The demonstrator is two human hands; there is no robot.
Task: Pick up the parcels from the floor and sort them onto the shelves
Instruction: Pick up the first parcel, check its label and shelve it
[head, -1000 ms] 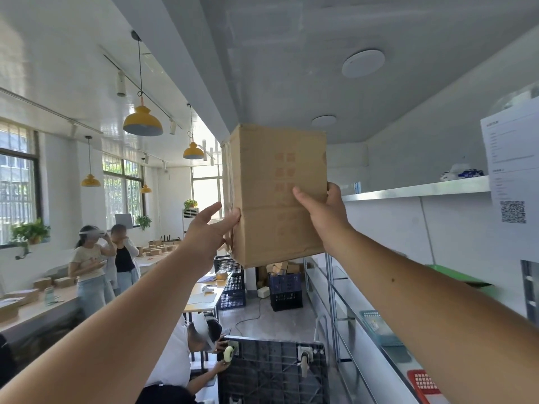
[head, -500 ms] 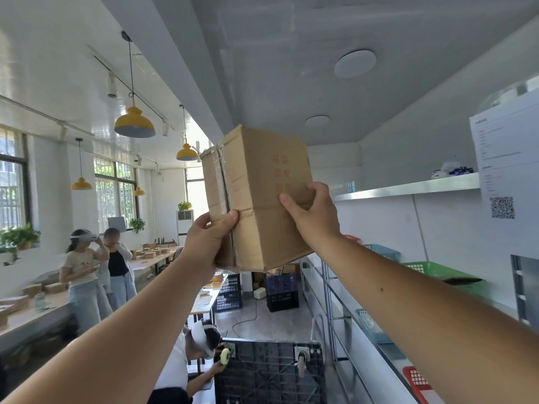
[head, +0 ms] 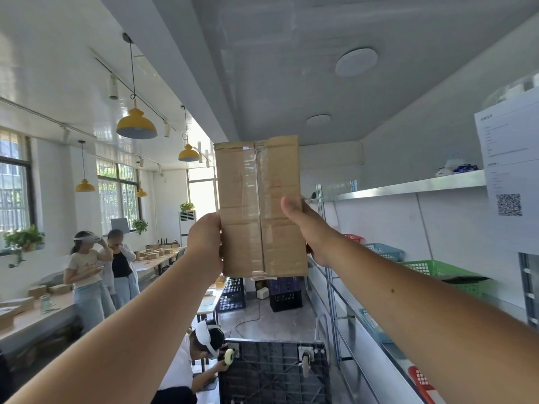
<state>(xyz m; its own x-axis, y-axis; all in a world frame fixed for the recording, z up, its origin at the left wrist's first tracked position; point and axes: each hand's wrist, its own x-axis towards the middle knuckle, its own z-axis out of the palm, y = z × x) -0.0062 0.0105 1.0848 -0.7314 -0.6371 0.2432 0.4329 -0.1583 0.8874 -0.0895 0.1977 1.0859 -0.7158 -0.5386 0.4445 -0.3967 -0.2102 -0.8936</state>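
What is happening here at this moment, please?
A person holds a taped cardboard parcel up at arm's length with both hands: the left hand on its left edge and the right hand on its right edge. The taped seam faces the camera. The parcel is not yet on a shelf; the metal shelves with coloured baskets stand to the right. Other people work at tables in the background.

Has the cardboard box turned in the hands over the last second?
Yes. The cardboard box has rotated: its taped seam face now points at the camera, edges upright against the shelf, both hands gripping.
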